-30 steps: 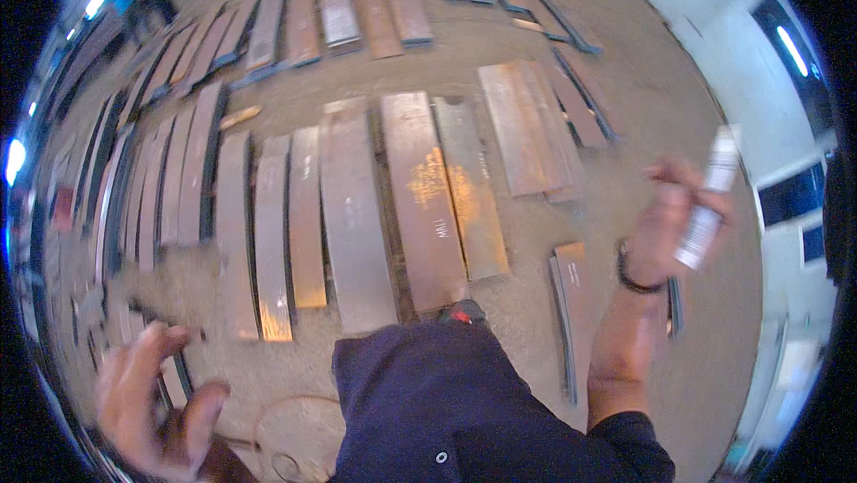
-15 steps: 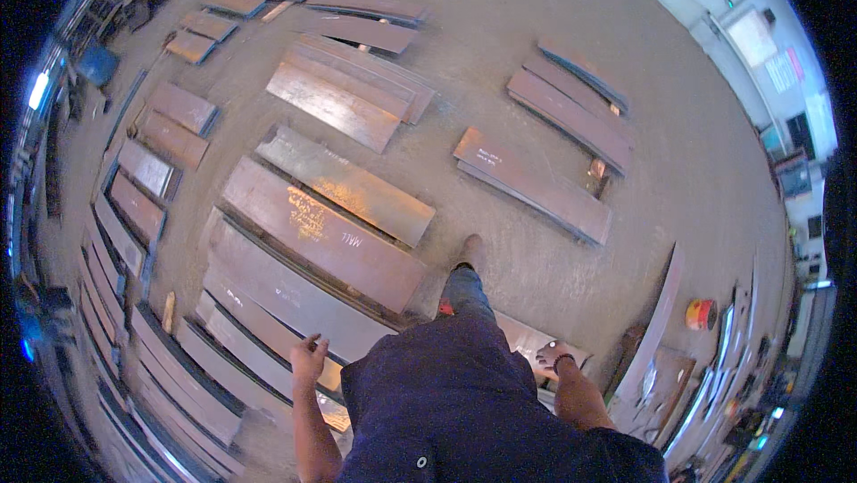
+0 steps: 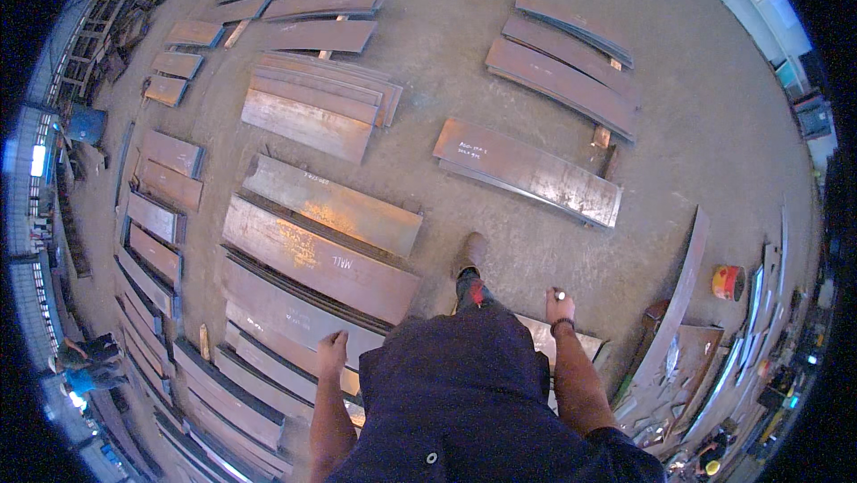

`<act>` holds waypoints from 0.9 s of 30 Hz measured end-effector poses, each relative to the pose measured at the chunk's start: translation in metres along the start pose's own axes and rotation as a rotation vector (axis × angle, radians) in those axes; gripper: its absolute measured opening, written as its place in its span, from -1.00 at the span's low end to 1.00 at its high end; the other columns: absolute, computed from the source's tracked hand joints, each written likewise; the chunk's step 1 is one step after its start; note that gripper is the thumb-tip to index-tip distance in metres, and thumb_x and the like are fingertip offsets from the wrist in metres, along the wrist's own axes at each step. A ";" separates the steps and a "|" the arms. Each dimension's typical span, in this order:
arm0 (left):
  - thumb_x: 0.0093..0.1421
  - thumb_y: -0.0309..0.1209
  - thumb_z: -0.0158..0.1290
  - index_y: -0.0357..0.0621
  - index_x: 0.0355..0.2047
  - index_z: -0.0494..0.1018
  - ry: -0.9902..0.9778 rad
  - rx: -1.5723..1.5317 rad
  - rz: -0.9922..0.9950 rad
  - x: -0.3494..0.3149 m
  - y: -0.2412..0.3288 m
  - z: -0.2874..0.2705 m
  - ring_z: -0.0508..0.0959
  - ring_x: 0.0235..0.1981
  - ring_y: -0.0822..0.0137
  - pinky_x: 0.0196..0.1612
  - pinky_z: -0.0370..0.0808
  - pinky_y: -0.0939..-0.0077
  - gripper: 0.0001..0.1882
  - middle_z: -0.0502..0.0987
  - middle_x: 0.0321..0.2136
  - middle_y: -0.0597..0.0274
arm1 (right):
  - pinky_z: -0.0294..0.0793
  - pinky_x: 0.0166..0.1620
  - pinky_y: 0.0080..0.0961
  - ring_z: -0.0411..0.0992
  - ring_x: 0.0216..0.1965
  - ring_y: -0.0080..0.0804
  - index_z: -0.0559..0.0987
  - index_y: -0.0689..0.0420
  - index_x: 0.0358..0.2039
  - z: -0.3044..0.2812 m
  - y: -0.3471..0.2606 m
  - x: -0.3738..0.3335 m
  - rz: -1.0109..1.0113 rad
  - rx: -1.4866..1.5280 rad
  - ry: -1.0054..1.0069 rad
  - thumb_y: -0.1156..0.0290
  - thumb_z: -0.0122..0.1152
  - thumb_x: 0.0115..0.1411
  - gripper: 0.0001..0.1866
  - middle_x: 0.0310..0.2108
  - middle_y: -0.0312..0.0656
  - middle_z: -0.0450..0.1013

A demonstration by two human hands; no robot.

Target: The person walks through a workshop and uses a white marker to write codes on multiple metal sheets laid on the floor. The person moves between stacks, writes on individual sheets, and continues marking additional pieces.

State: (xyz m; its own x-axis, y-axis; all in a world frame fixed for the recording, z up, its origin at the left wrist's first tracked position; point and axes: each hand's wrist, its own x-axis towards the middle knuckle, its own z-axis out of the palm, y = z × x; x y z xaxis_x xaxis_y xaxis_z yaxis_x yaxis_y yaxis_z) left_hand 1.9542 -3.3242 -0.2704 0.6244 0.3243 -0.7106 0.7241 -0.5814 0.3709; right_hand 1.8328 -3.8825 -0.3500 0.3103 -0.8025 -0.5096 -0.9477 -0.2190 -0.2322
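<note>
My left hand hangs at my left side with its fingers curled closed. Nothing shows in it, and behind it lie long flat steel plates. My right hand is closed in front of my right hip, a dark band round its wrist. At its fingers shows a small white object, too small to name. Beneath that hand lies another steel plate, partly hidden by my body. A rusty plate with white and yellow marks lies ahead to the left.
Stacked steel plates lie on the floor ahead, some on wooden blocks. My brown boot is on bare floor between rows. A red-yellow bucket stands at right, near a long upright-edged strip. A person is at far left.
My view has shifted. The right hand has swung forward and up, its fingers now closed. The left hand's fingers have curled in. A person has come into view at far left.
</note>
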 end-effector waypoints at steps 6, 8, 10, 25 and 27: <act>0.19 -0.15 0.10 -0.30 -0.13 0.58 -0.010 0.061 0.278 0.005 0.134 0.046 0.64 -0.28 0.08 -0.15 0.53 0.28 -0.56 0.64 -0.33 -0.09 | 0.55 -0.19 -0.26 0.60 -0.25 -0.16 0.64 0.02 -0.19 -0.052 -0.061 0.075 -0.380 0.266 -0.040 0.21 0.29 0.10 -0.72 -0.32 -0.04 0.61; 0.18 -0.13 0.11 -0.28 -0.14 0.59 -0.042 0.114 0.359 0.006 0.153 0.055 0.64 -0.26 0.03 -0.14 0.53 0.26 -0.57 0.64 -0.33 -0.12 | 0.55 -0.20 -0.26 0.60 -0.25 -0.17 0.64 0.05 -0.18 -0.056 -0.072 0.087 -0.355 0.379 -0.035 0.26 0.29 0.09 -0.72 -0.33 -0.03 0.60; 0.17 -0.12 0.12 -0.24 -0.16 0.60 -0.071 0.211 0.459 0.009 0.171 0.064 0.64 -0.30 0.03 -0.18 0.54 0.26 -0.58 0.63 -0.37 -0.12 | 0.55 -0.20 -0.27 0.60 -0.25 -0.16 0.63 0.08 -0.17 -0.055 -0.076 0.098 -0.365 0.456 0.011 0.26 0.29 0.09 -0.70 -0.33 -0.02 0.60; 0.23 -0.01 0.01 -0.13 -0.14 0.58 -0.390 0.315 0.571 0.211 0.266 0.316 0.58 -0.12 -0.08 -0.06 0.49 0.16 -0.55 0.60 -0.22 -0.10 | 0.47 -0.31 -0.55 0.45 -0.38 -0.61 0.56 0.22 -0.28 0.088 -0.170 0.229 -0.366 0.608 -0.085 0.48 0.30 0.11 -0.83 -0.41 -0.29 0.54; 0.24 0.00 -0.01 -0.08 -0.09 0.56 -0.390 0.402 0.620 0.260 0.275 0.372 0.57 -0.12 -0.09 -0.07 0.50 0.11 -0.54 0.60 -0.22 -0.10 | 0.47 -0.30 -0.55 0.45 -0.38 -0.60 0.56 0.21 -0.27 0.151 -0.183 0.272 -0.399 0.630 -0.089 0.47 0.31 0.11 -0.82 -0.41 -0.29 0.54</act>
State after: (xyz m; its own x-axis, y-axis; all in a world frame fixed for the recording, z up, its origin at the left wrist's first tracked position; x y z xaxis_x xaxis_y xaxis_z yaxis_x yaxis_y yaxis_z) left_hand 2.2072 -3.6774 -0.5757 0.6755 -0.3809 -0.6313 0.0767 -0.8153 0.5740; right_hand 2.1018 -3.9766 -0.5716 0.6518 -0.6750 -0.3458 -0.5477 -0.1035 -0.8303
